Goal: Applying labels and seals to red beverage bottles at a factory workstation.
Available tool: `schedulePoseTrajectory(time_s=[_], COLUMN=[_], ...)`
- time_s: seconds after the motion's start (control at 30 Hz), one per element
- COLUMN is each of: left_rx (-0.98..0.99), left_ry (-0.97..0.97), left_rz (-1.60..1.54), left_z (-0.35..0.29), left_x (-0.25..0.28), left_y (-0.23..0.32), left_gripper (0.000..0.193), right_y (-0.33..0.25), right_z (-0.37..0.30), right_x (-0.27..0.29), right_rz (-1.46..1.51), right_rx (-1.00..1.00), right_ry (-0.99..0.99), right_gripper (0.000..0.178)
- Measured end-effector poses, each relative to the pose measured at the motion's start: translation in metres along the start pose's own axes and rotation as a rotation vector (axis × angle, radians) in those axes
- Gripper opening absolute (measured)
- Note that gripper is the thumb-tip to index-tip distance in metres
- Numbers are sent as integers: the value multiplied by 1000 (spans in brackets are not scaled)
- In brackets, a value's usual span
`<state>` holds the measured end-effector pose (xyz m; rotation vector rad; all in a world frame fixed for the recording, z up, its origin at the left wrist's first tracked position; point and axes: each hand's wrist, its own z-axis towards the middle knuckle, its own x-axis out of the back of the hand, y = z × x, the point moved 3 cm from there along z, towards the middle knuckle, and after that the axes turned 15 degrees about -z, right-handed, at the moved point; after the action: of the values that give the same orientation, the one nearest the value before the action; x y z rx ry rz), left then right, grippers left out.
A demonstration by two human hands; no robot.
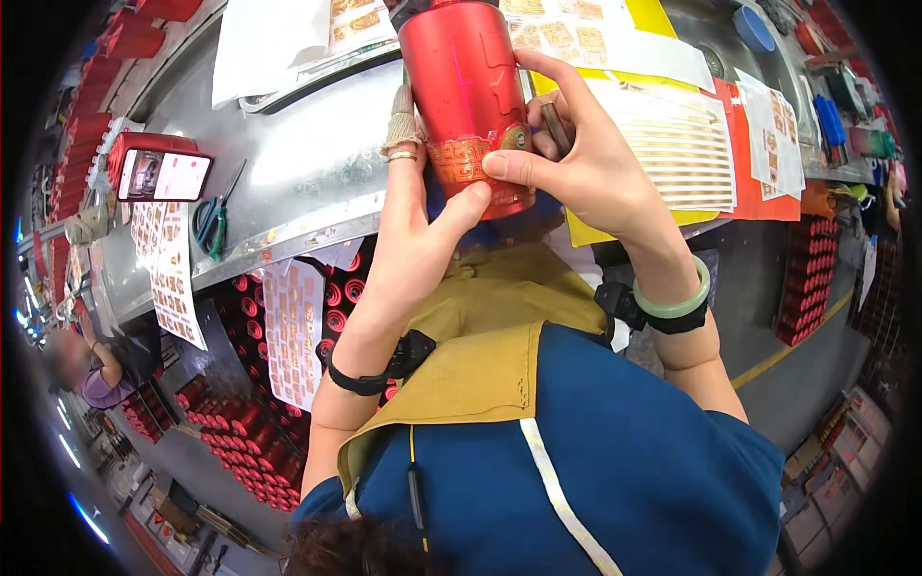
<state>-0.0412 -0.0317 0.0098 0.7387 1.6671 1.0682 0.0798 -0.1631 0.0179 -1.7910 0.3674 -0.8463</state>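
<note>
A shiny red canister [461, 86] is held between my two hands above the metal table's front edge. Around its near end runs a gold patterned band [465, 160]. My left hand [411, 206] grips the canister's left side, its thumb pressed near the lower rim and a cloth finger cover [401, 130] on one finger. On the other side, my right hand [600, 168] has its thumb on the gold band and a fingertip against the canister's side. A small dark flat tool [555, 130] is tucked between the right fingers; its kind cannot be made out.
Scissors [211, 223] and a phone [165, 176] propped on a red canister are at left. Gold decal sheets [163, 274] hang over the table edge. Striped white sheets [672, 144] lie on yellow at right. Stacked red canisters [245, 442] stand below left.
</note>
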Motion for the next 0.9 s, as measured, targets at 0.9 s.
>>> schedulePoseTrajectory(time_s=[0.9], left_rx=[-1032], left_ry=[142], left_rz=[978], left_z=[-26], left_x=[18], left_y=[-31], left_gripper=[40], right_y=[32], right_z=[-13], right_x=[26], right_rz=[430], right_rx=[-114], right_ry=[184], right_gripper=[54])
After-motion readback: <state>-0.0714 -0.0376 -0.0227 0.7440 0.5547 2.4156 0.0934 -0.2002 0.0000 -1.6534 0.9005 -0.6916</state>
